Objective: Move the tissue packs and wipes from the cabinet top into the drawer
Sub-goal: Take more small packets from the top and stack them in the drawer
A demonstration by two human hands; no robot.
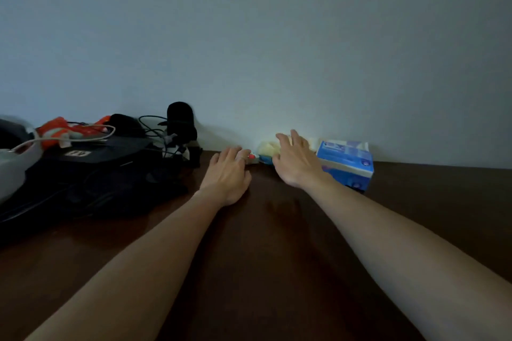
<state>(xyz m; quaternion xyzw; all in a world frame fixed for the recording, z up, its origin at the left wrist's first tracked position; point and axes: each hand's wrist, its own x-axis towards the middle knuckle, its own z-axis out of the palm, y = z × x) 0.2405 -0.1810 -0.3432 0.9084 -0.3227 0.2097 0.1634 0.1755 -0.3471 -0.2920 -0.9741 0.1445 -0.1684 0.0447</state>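
Observation:
A blue and white tissue pack (347, 164) stands against the wall at the back of the dark wooden cabinet top (266, 243). To its left lies a pale yellow pack (268, 147) over a blue one, partly hidden by my right hand (296, 159), which hovers there with fingers spread. My left hand (228, 174) rests flat on the wood, fingertips touching a small pack with a red mark (252, 157). The drawer is out of view.
A black bag (91, 174) with cables, a black microphone (180, 121), an orange and white item (55, 130) and a white object (13, 157) fill the left side. The wall runs close behind everything.

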